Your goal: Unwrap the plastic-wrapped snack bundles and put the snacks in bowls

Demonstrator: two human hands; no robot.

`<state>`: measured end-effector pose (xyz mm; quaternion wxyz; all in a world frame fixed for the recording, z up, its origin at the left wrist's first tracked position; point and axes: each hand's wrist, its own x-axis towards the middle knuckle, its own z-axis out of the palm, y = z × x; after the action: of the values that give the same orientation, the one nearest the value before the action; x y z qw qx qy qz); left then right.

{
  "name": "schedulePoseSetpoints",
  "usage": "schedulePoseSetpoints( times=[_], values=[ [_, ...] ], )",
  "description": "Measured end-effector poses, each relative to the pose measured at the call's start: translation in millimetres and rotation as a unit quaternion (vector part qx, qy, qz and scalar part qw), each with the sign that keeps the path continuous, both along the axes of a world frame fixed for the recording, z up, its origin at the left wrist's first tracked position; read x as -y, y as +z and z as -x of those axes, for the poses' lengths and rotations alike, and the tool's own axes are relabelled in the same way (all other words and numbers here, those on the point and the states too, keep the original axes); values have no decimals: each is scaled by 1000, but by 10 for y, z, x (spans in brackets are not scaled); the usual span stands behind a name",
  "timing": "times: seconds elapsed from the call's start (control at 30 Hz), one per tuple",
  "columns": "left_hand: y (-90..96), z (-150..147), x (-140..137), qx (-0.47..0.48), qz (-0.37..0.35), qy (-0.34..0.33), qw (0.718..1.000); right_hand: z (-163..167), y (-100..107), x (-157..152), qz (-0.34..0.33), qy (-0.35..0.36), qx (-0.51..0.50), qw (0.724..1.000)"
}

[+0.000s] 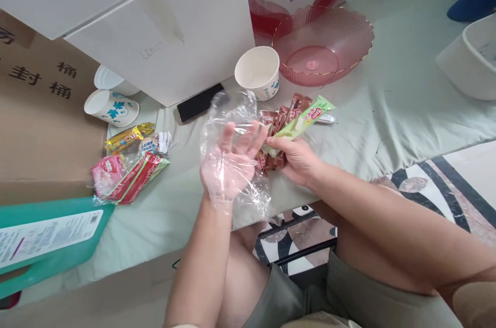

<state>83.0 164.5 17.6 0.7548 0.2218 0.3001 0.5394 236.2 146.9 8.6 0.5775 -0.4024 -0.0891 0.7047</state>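
My left hand (228, 170) is palm up with its fingers spread, and a clear plastic bag (234, 108) lies loosely around it. Whether the hand is inside the bag or beneath it, I cannot tell. Between the thumb and fingers of my right hand (296, 158) is a long green wafer packet (304, 119), tilted up to the right. Several small brown snack packets (298, 103) lie on the cloth beneath and behind it, partly covered by the hand and the bag.
Behind the hands stand a white paper cup (258, 71) and a pink ribbed bowl (325, 38). A black phone (199, 103) lies by a white box (166, 23). Colourful snack packets (134, 181) and a tipped paper cup (112, 108) are at left, near a teal container (89, 235).
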Motion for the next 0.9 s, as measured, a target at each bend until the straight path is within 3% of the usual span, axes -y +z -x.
schedulePoseSetpoints(
  times=[0.13,0.27,0.5,0.6,0.67,0.77,0.83,0.9],
  values=[
    [5,1,45,-41,4,15,999,-2,-29,-1,-7,0,18,1000],
    [82,124,34,-16,-13,51,999,-24,-70,-22,2,-24,28,999],
    [115,302,-66,-24,-29,183,982,-111,-34,-68,-3,-35,33,999],
    [89,339,-147,-13,-9,176,984,-212,79,-65,-15,-35,66,997],
    [70,349,-190,-1,31,148,988,-328,226,-104,-54,-56,147,986],
    [60,348,-209,1,130,129,983,-594,558,-313,-146,-135,328,924],
    [74,346,-199,2,188,142,972,-812,806,-558,-227,-193,453,840],
    [102,349,-186,9,205,148,967,-1023,1004,-846,-242,-178,594,746]
  ],
)
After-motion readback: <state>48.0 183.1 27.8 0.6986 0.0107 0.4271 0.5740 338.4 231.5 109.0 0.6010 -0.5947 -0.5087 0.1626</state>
